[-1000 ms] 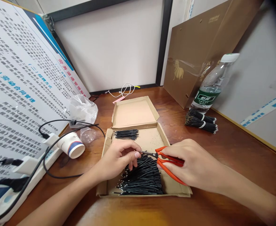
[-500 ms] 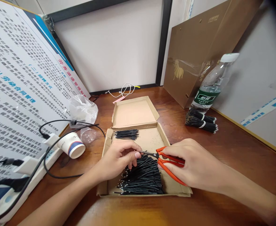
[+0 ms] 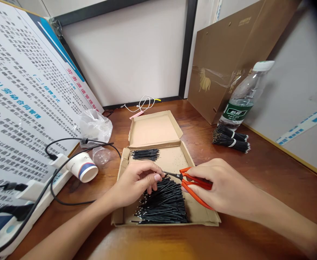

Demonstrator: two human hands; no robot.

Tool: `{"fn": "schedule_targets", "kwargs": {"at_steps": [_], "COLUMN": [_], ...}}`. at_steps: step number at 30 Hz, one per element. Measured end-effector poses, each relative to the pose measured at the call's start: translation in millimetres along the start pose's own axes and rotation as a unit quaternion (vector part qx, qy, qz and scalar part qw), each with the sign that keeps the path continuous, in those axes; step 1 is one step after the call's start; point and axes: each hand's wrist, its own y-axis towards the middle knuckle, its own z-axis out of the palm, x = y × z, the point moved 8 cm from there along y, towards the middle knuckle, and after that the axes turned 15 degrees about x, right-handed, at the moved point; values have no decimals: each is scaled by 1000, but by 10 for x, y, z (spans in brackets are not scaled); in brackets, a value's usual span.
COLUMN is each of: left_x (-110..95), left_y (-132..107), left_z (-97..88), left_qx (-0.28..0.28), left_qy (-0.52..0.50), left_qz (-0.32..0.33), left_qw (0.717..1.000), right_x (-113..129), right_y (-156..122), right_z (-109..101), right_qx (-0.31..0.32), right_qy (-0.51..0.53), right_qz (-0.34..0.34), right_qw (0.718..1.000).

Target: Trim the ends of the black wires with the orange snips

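Note:
My right hand (image 3: 223, 187) grips orange-handled scissors (image 3: 192, 182), their dark tip pointing left toward my left fingertips. My left hand (image 3: 137, 184) is pinched on a thin black wire piece right at that tip. Both hands hover over an open flat cardboard box (image 3: 202, 216). A large heap of short black wires (image 3: 164, 204) fills the box's near end. A small neat row of black wires (image 3: 144, 154) lies at its far end, by the raised lid (image 3: 154, 130).
Two tied bundles of black wires (image 3: 230, 140) lie by a clear water bottle (image 3: 242, 97) and a brown paper bag (image 3: 223, 61) at right. At left are a tipped paper cup (image 3: 82, 168), a plastic bag (image 3: 95, 124), black cables, a power strip (image 3: 34, 187) and a printed board (image 3: 20, 94).
The scissors' handles have closed slightly and the tip has shifted a little toward my left fingers. Both hands stay in place over the box.

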Motion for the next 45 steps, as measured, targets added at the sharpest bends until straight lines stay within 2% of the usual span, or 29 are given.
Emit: {"fn": "schedule_targets", "kwargs": {"at_steps": [22,38,45], "left_x": [86,94,88], "left_y": [-4,8,0], "left_z": [4,30,41], "left_qx": [3,9,13], "left_qy": [-37,-61,-65], "left_qz": [-20,-38,-36], "left_qw": [999,997,997], "right_x": [11,16,-4], "right_y": [-3,3,-13], "right_z": [17,34,35], "right_qx": [17,14,16], "right_qy": [11,20,26], "right_qz": [13,-3,22], "right_qw": [1000,1000,999]}}
